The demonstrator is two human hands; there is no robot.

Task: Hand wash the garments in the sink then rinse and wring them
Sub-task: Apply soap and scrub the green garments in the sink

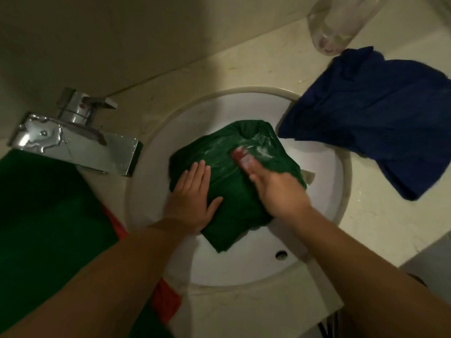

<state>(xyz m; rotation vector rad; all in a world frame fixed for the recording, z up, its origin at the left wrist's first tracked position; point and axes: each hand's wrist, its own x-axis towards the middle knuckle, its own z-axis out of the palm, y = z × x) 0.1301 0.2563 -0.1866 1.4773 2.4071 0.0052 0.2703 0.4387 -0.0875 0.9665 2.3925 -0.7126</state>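
In the sink (244, 264), head view: green garment (234, 191) bunched. My left grip (192, 198) lies flat, fingers straight, pinning it. My right grip (275, 189) is clamped on a blurred soap bar (240, 156). Soaping step, I'd say. Next: scrub, then rinse. Blue garment (366, 118) waits on the counter (244, 69).

first garment (229, 191) showing dark green, streaking white with lather | bar (240, 156) showing pinkish red | sink (244, 108) showing white | second garment (366, 113) showing plain deep blue | counter (366, 230) showing cream, speckling faintly | tap (73, 137) gleaming chrome silver | left cloth (44, 215) showing green, edging orange-red and white
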